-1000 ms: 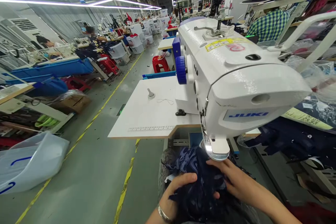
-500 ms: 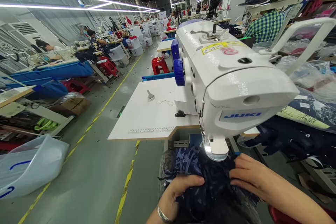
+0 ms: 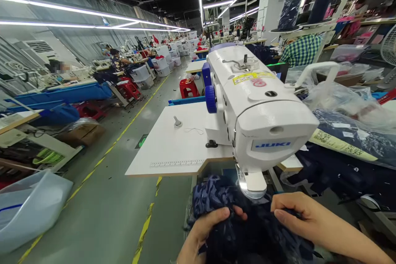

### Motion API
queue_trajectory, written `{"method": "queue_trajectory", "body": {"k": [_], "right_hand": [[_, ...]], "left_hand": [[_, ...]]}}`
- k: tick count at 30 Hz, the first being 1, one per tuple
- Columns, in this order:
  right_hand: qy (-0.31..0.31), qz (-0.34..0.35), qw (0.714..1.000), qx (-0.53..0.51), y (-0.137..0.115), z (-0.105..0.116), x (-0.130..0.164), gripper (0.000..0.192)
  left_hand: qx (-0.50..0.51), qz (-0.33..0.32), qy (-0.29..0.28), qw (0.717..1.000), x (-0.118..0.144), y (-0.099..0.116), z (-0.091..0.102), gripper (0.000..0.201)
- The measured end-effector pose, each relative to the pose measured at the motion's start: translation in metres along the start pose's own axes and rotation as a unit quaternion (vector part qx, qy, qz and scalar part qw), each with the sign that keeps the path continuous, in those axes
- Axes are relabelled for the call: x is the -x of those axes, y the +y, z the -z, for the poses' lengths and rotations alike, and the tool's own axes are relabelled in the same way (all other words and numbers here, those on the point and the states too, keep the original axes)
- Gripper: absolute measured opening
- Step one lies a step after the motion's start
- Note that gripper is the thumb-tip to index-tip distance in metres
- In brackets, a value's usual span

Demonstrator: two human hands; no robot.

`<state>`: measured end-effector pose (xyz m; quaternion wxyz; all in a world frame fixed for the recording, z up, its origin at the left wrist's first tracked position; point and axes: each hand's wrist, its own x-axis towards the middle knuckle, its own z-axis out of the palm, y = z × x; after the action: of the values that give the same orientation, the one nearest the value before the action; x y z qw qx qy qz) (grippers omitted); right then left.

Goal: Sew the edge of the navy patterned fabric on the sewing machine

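Observation:
A bundle of dark navy patterned fabric (image 3: 213,194) lies gathered below the head of a white sewing machine (image 3: 272,132). On the left side of the bundle, my left hand (image 3: 210,225) grips the cloth, thumb on top and fingertips showing past a fold. My right hand (image 3: 297,214) pinches the fabric on the right, thumb against curled fingers. Both hands sit just below the machine's needle area, whose clear guard (image 3: 252,189) hangs above the cloth. The lower part of the bundle is dark and hard to make out.
Left of the machine is a white tabletop (image 3: 173,144) with a printed ruler. Plastic-wrapped dark garments (image 3: 349,132) are piled on the right. A pale plastic tub (image 3: 34,210) stands on the floor at left. A red stool (image 3: 188,87) is behind the table; other people sit at machines.
The view has tilted up and shifted a little. My right hand has changed from spread fingers to a tighter pinch, and the cloth has opened out between my hands.

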<state>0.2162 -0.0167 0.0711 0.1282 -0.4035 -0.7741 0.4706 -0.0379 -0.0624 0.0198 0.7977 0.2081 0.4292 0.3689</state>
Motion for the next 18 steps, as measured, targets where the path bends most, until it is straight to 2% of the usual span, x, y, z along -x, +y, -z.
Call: {"method": "queue_trajectory", "body": {"k": [5,8,11,15,16,18], "right_hand": [[-0.009,-0.005,0.999,-0.043,-0.020,-0.010,-0.018,0.028],[0.009,0.013,0.999,-0.030,-0.032,-0.015,-0.028,0.020],[0.013,0.034,0.999,-0.018,-0.039,-0.014,-0.033,0.022],[0.013,0.062,0.997,-0.039,-0.041,-0.009,-0.032,0.024],[0.020,0.064,0.997,-0.044,-0.039,-0.008,-0.031,0.024],[0.046,0.050,0.997,-0.043,-0.034,-0.006,-0.031,0.024]], "left_hand": [[0.036,-0.104,-0.024,0.994,-0.007,0.008,-0.013,0.033],[-0.006,-0.135,0.018,0.991,-0.003,0.008,-0.019,0.038],[-0.017,-0.116,0.047,0.992,-0.002,0.008,-0.020,0.041],[0.025,-0.042,-0.009,0.999,-0.010,0.012,-0.006,0.020],[0.015,-0.042,-0.026,0.999,-0.013,0.014,-0.002,0.017],[-0.027,-0.062,-0.043,0.997,-0.018,0.020,0.005,0.025]]}}
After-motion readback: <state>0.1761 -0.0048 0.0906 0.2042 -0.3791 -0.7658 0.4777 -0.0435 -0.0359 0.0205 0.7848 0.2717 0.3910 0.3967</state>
